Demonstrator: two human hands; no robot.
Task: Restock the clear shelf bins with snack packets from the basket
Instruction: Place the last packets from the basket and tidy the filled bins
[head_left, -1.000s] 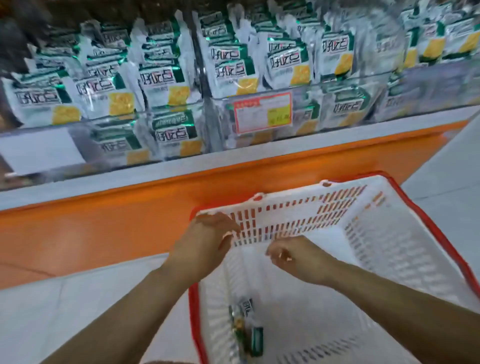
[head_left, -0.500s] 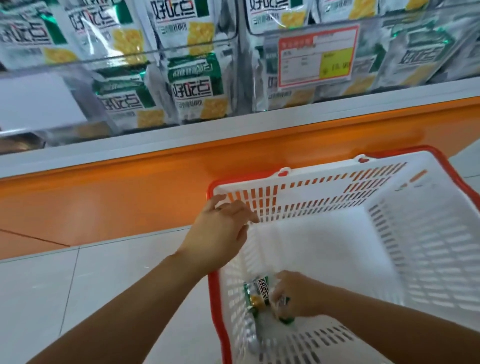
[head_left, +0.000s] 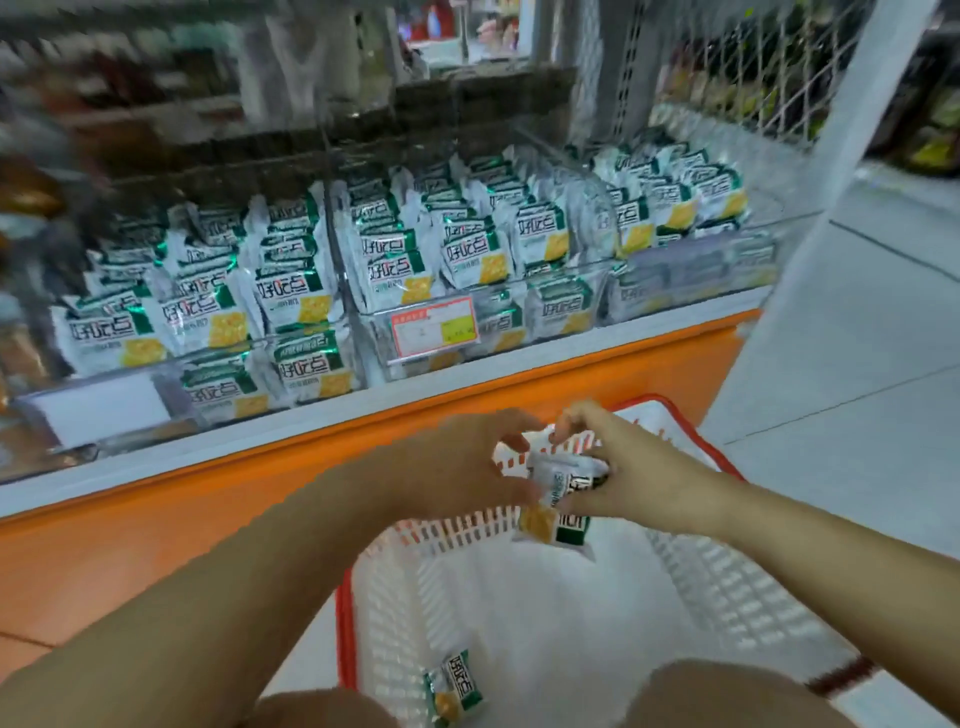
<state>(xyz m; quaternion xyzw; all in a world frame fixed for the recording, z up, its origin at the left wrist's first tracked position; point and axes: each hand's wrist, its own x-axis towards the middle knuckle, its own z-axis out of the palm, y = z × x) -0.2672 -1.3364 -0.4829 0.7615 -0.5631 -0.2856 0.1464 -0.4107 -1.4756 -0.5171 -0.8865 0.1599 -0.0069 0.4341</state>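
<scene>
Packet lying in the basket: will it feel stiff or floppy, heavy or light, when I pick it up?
The packet is probably light: the right hand holds similar held packets up with its fingers alone. It is likely floppy at the edges, since those sag below the hand. Its shiny wrap may be slippery.
</scene>
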